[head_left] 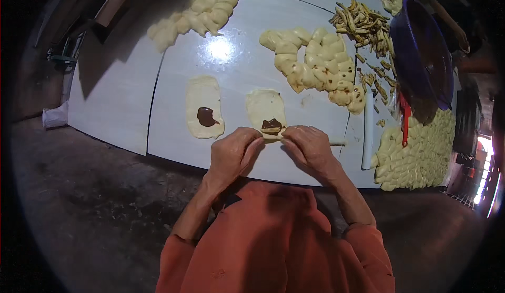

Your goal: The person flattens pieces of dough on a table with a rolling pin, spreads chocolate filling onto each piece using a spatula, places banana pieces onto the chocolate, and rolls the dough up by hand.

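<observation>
In the head view, the left hand [234,153] and the right hand [311,151] are at the near edge of the bench [181,151], around its middle. Their fingers are bent almost closed, each hand pinching one near corner of the dough sheet [264,103]. This sheet lies close to that edge and carries brown paste [272,123] and a pale strip [271,130]. To its left, apart, lies a second flat dough piece [202,90]. Toward the right edge are a white rod [367,135] and a purple basin [418,56].
</observation>
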Demonstrator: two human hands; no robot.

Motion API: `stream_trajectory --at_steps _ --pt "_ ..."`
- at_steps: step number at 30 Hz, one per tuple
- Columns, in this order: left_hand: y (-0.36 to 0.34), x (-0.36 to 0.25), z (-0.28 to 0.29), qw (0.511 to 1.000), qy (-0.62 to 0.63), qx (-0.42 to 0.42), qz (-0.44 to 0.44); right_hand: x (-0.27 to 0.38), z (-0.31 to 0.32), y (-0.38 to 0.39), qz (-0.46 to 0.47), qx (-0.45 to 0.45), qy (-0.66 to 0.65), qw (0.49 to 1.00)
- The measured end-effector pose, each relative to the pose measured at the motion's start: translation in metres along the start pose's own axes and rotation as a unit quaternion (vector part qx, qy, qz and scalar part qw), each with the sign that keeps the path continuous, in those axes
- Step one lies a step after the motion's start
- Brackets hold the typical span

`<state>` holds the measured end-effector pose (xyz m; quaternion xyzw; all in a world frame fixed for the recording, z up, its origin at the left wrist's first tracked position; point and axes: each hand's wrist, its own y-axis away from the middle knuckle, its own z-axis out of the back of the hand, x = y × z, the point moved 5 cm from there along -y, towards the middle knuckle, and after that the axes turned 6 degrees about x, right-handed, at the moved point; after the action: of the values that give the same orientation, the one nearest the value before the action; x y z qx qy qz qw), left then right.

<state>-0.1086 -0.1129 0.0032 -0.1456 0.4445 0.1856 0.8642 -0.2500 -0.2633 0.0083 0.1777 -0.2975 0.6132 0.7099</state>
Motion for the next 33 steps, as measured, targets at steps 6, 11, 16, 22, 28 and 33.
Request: stream_trajectory --at_steps 6,11,16,22,28,33 --pt "-0.001 -0.003 -0.003 0.999 0.003 0.033 -0.005 0.001 -0.008 -0.003 0.026 -0.014 0.068 0.997" --pt "-0.007 -0.002 0.002 0.999 0.008 -0.008 0.035 -0.004 0.005 -0.012 -0.076 -0.032 -0.077 0.994" --pt "-0.027 -0.006 0.011 0.989 -0.144 -0.018 0.002 -0.016 0.003 -0.028 -0.075 0.005 0.028 0.997" --pt "-0.027 -0.009 0.015 0.983 -0.182 0.007 -0.030 -0.006 0.014 -0.031 -0.034 0.004 0.026 0.999" --pt "-0.033 0.001 0.004 0.978 -0.179 0.062 -0.081 -0.011 0.007 -0.035 0.011 0.049 0.066 0.997" --pt "-0.032 0.007 0.008 0.990 -0.126 0.051 -0.028 -0.020 0.009 -0.040 -0.057 0.069 0.023 0.996"
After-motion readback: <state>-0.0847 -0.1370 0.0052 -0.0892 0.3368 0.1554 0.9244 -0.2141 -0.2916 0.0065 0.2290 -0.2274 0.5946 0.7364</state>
